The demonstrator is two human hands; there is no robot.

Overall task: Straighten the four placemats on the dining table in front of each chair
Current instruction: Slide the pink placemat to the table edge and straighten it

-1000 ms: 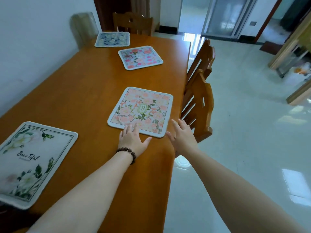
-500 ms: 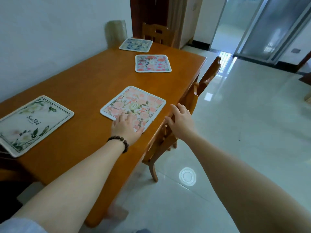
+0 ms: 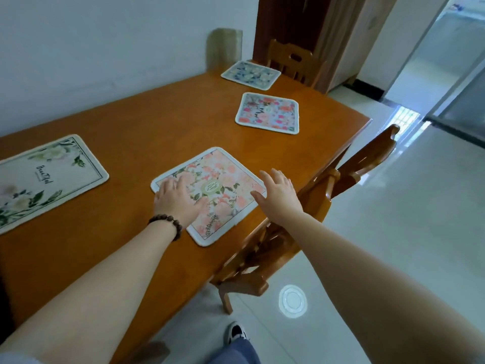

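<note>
The pink floral placemat (image 3: 210,193) lies skewed on the worktop (image 3: 147,122), one corner near the edge by the chair (image 3: 325,190). Left hand (image 3: 177,199) is flat on its near-left part, fingers spread, pressing rather than clasping — right hand (image 3: 279,195) is open too, fingers splayed over the mat's right edge (touching or just above, I cannot tell). The mat looks thin, soft and light, likely to slide easily on the glossy wood; flat palms near opposite corners should turn it best. Beyond sit the red floral mat (image 3: 267,112), the blue mat (image 3: 250,74) and, to the left, the white leafy mat (image 3: 47,174) — cut off by the frame.
</note>
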